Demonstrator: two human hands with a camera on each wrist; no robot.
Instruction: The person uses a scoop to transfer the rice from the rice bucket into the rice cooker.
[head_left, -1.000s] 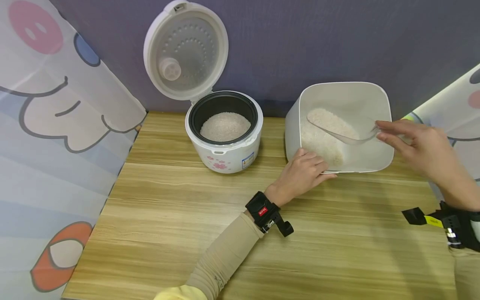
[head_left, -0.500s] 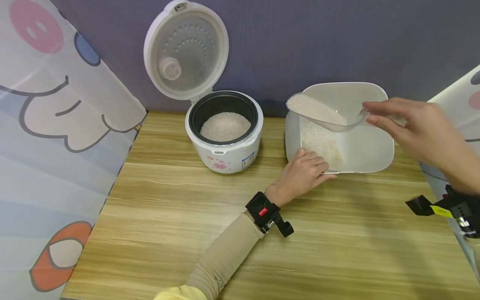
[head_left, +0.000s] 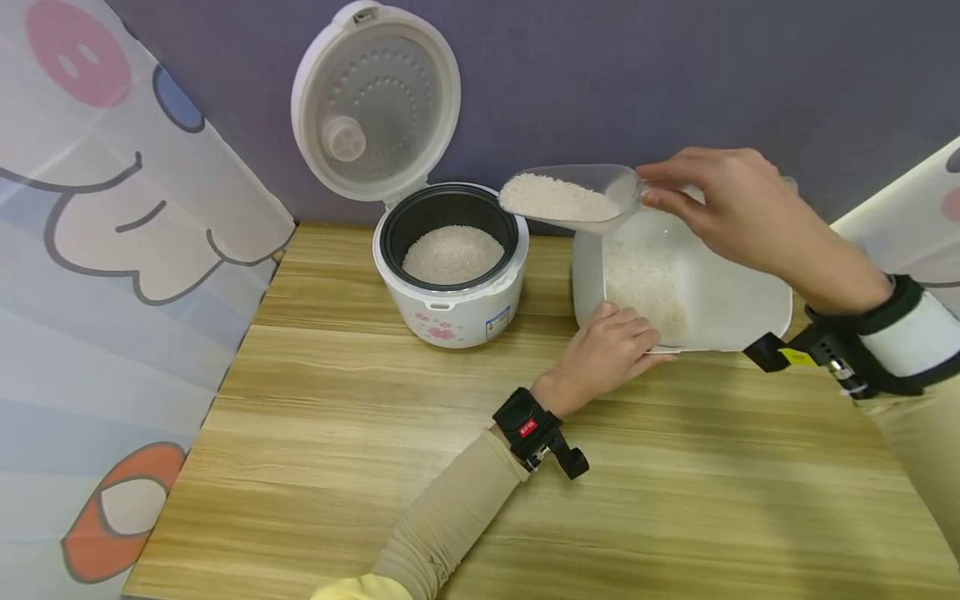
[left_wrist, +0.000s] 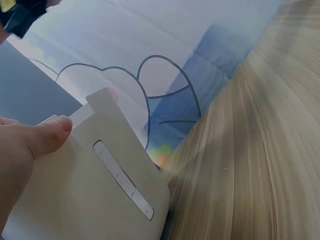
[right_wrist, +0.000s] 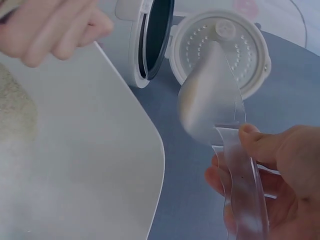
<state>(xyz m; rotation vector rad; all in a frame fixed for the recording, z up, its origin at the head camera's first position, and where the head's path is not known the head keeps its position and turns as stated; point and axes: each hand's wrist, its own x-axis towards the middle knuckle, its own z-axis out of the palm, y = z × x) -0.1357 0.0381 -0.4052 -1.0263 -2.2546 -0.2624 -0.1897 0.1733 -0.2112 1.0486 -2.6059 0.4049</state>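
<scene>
A clear plastic scoop (head_left: 618, 192) heaped with white rice (head_left: 555, 198) is held by its handle in my right hand (head_left: 738, 204). Its tip hangs just over the right rim of the rice cooker (head_left: 461, 321), whose dark inner pot holds a mound of rice (head_left: 452, 254). My left hand (head_left: 611, 346) grips the front rim of the white rice bin (head_left: 738, 312), which leans toward me with rice along its left side. In the left wrist view the thumb (left_wrist: 52, 135) lies over the bin's edge, beside a measuring strip (left_wrist: 125, 182).
The cooker's lid (head_left: 375, 104) stands raised behind its pot. A dark wall (head_left: 637, 83) rises along the back of the wooden table (head_left: 337, 450). Printed cartoon sheets (head_left: 97, 350) hang at both sides.
My right hand has lifted the loaded scoop out of the bin and carried it left to the cooker's rim. The left hand stays on the bin.
</scene>
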